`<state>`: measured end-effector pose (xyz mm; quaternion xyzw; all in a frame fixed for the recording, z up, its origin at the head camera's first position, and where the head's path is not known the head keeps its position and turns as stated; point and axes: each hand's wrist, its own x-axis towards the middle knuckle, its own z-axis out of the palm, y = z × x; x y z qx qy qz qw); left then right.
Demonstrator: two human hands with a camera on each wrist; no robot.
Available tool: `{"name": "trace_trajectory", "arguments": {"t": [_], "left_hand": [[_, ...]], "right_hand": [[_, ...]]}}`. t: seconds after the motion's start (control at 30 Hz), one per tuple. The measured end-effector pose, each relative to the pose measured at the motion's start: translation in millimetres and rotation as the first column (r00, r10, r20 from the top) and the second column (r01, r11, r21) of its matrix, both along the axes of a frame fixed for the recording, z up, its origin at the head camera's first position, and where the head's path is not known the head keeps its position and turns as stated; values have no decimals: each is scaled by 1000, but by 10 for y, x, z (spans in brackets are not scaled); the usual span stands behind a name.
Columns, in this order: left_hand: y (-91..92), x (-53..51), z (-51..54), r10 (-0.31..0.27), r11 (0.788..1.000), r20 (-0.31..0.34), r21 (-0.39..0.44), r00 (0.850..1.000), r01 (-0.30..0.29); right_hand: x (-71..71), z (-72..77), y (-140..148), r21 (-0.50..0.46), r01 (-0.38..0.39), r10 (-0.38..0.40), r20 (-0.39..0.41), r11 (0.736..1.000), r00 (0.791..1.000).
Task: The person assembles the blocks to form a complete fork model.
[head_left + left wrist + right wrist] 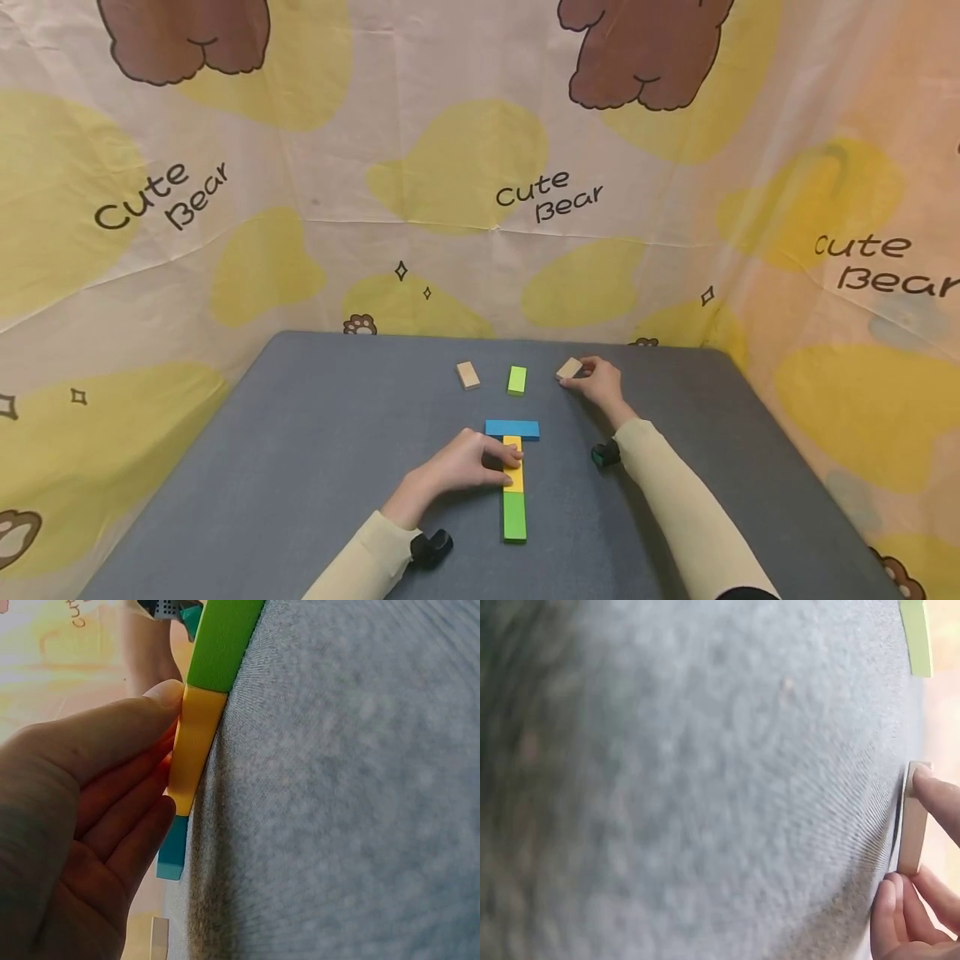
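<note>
On the grey table, a yellow block (516,471) lies in line with a green block (515,517) at its near end. A blue block (512,428) lies crosswise at the yellow block's far end, making a T. My left hand (468,462) holds the yellow block (196,742) from the left, thumb near the green end and fingers toward the blue end. Farther off to the right, my right hand (602,385) pinches a plain wooden block (913,832) by its ends between thumb and fingers. That block is low, at or just above the tabletop; contact is unclear.
A light green block (517,381) and another plain wooden block (468,376) lie apart toward the table's back edge. Behind the grey table (337,450) hangs a printed bear curtain (450,167). Each wrist carries a small black device.
</note>
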<state>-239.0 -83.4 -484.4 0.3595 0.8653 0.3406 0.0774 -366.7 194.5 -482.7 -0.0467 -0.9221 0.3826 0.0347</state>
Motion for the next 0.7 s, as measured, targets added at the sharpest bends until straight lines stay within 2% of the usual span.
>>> {"name": "trace_trajectory", "arguments": {"t": [0.27, 0.7], "left_hand": [[3, 10, -14, -5, 1000, -10, 4, 1000, 5], [-4, 31, -6, 3, 1000, -24, -15, 1000, -3]], "right_hand": [[52, 64, 47, 14, -32, 32, -29, 999, 999], [233, 211, -11, 34, -149, 152, -85, 988, 985]]}}
